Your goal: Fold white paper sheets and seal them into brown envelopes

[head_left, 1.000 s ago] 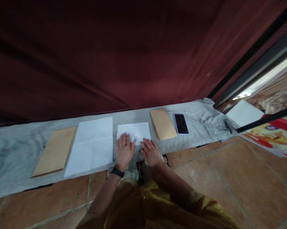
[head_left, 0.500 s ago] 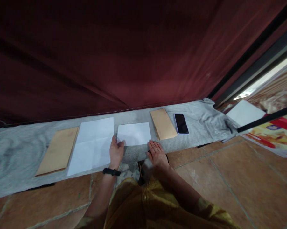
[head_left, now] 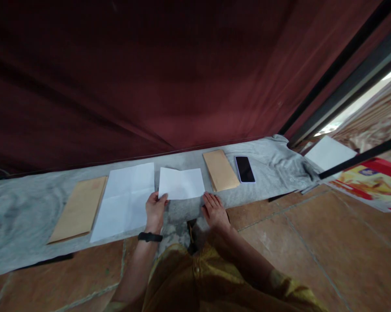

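Observation:
A small white sheet of paper [head_left: 181, 184], possibly folded, lies on the grey cloth with a bend near its middle and its left side slightly raised. At its near left corner my left hand [head_left: 155, 212] pinches the edge between thumb and fingers. My right hand [head_left: 215, 211] rests palm down by the near right corner, fingers stretched out and fingertips at the paper's edge. Left of my left hand is a larger white sheet [head_left: 125, 201] with faint creases. A brown envelope [head_left: 221, 170] lies beyond my right hand.
Another brown envelope [head_left: 78, 210] lies at the left on the grey cloth [head_left: 16, 216]. A phone [head_left: 245, 169] sits at the right. Behind the cloth rises a dark red curtain [head_left: 182, 86]. A dark metal bar [head_left: 361, 159] and a red-and-yellow box [head_left: 371, 182] are at far right.
My left hand has closed on the small sheet's near left corner, and that side has lifted and bent a little. My right hand has hardly moved.

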`<state>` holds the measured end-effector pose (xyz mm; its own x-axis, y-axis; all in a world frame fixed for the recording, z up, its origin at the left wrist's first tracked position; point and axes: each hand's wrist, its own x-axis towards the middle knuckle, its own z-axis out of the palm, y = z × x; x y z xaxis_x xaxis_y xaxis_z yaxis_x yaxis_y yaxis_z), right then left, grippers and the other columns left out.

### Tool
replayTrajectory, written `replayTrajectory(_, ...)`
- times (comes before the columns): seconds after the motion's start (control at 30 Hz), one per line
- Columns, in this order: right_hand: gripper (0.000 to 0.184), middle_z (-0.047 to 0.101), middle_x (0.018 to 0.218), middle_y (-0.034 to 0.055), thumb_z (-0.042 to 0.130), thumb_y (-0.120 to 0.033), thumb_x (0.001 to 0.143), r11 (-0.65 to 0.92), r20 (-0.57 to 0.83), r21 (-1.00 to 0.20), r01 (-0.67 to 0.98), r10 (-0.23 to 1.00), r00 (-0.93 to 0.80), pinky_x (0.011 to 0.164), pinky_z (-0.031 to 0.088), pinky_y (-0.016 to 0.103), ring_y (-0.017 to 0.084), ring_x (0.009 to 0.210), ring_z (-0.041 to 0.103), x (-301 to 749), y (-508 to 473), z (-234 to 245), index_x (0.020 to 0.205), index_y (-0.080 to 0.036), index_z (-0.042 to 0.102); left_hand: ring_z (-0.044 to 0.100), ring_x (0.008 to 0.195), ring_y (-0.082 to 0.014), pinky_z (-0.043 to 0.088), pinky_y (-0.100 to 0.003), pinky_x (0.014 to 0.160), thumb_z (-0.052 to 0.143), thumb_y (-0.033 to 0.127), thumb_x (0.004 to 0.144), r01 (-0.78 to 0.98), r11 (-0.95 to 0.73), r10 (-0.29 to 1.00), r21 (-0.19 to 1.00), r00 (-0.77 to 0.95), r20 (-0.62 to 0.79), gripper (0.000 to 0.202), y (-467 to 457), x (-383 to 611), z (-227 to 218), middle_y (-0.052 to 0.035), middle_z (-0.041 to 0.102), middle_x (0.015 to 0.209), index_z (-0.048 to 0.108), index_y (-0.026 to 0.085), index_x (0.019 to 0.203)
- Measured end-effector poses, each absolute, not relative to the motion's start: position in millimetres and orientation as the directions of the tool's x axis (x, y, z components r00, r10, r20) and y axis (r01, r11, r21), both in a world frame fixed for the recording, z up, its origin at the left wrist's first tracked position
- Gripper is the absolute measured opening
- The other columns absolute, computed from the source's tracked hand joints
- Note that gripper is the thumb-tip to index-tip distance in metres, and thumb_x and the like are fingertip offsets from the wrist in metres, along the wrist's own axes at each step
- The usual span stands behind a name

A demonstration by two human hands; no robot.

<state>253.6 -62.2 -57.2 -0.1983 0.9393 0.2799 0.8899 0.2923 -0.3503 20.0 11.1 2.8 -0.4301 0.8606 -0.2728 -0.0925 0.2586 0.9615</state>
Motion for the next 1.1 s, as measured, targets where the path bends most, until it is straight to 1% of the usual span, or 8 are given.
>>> replayTrajectory(0.23,0.053,0.048,0.155,0.0152,0.045,-0.022,0.101,0.300,0.286,-0.405,0.864,0.939,-0.193,0.121,0.036,0.048,0.028,0.145,0.042,241,-57,-42,0.152,-0.009,0.044,0.055,0.055,-0.0088,0.044,-0.022,0.058,0.082,0.032,0.057,-0.178,0.212,0.881,0.961,-0.391,-0.267,0.032,5,24,22,0.0066,0.062,0.065,0.063,0.019,0.079)
replayTrajectory(0.43,0.056,0.049,0.155,0.0129,0.047,-0.025,0.101,0.352,0.324,-0.476,0.806,0.922,-0.212,0.119,0.036,0.046,0.027,0.143,0.043,210,-43,-15,0.155,-0.014,0.041,0.055,0.061,-0.0096,0.044,-0.022,0.061,0.079,0.036,0.065,-0.125,0.164,0.923,0.978,-0.330,-0.197,0.027,-3,37,42,0.0052,0.063,0.071,0.065,0.020,0.083)
replayTrajectory(0.6,0.051,0.059,0.143,0.0144,0.054,-0.034,0.101,0.281,0.317,-0.534,0.798,0.941,-0.119,0.111,0.043,0.042,0.028,0.130,0.053,191,-37,-6,0.148,-0.014,0.051,0.054,0.064,-0.0113,0.044,-0.023,0.063,0.077,0.039,0.070,-0.068,0.133,0.953,0.989,-0.265,-0.146,0.027,-12,55,52,0.0030,0.064,0.073,0.067,0.019,0.086)
replayTrajectory(0.7,0.040,0.064,0.134,0.0134,0.053,-0.026,0.100,0.233,0.304,-0.585,0.777,0.951,-0.056,0.106,0.046,0.042,0.027,0.120,0.058,190,-35,-6,0.138,-0.017,0.061,0.057,0.068,-0.0123,0.047,-0.024,0.067,0.079,0.042,0.071,-0.063,0.120,0.969,0.991,-0.208,-0.130,0.031,-19,64,55,0.0018,0.065,0.076,0.068,0.019,0.088)
replayTrajectory(0.8,0.035,0.069,0.125,0.0112,0.049,-0.017,0.098,0.211,0.303,-0.711,0.671,0.953,0.021,0.104,0.048,0.040,0.025,0.114,0.062,195,-31,-6,0.127,-0.019,0.069,0.062,0.079,-0.0146,0.050,-0.025,0.072,0.079,0.052,0.074,-0.143,0.113,0.971,0.983,-0.192,-0.140,0.040,-23,69,52,-0.0005,0.068,0.086,0.068,0.019,0.094)
replayTrajectory(0.93,0.029,0.072,0.114,0.0077,0.048,-0.024,0.100,0.199,0.280,-0.891,0.408,0.948,0.150,0.102,0.050,0.034,0.021,0.109,0.066,202,-25,-8,0.113,-0.022,0.074,0.069,0.095,-0.0195,0.056,-0.031,0.077,0.069,0.061,0.084,-0.349,0.233,0.918,0.908,-0.230,-0.323,0.046,-23,67,39,-0.0078,0.071,0.108,0.066,0.020,0.104)
replayTrajectory(1.03,0.026,0.072,0.108,0.0074,0.050,-0.031,0.100,0.171,0.231,-0.945,0.279,0.952,0.201,0.098,0.051,0.034,0.021,0.103,0.066,203,-27,-11,0.103,-0.022,0.074,0.072,0.094,-0.0207,0.058,-0.034,0.080,0.066,0.047,0.091,-0.461,0.415,0.831,0.784,-0.160,-0.533,0.032,-19,68,28,-0.0108,0.073,0.105,0.063,0.019,0.105)
replayTrajectory(1.1,0.025,0.070,0.108,0.0077,0.051,-0.031,0.099,0.156,0.206,-0.963,0.221,0.952,0.228,0.098,0.051,0.034,0.021,0.103,0.065,201,-30,-13,0.103,-0.021,0.073,0.074,0.089,-0.0202,0.059,-0.033,0.079,0.067,0.035,0.093,-0.508,0.505,0.786,0.698,-0.063,-0.615,0.021,-16,73,23,-0.0112,0.074,0.099,0.063,0.017,0.103)
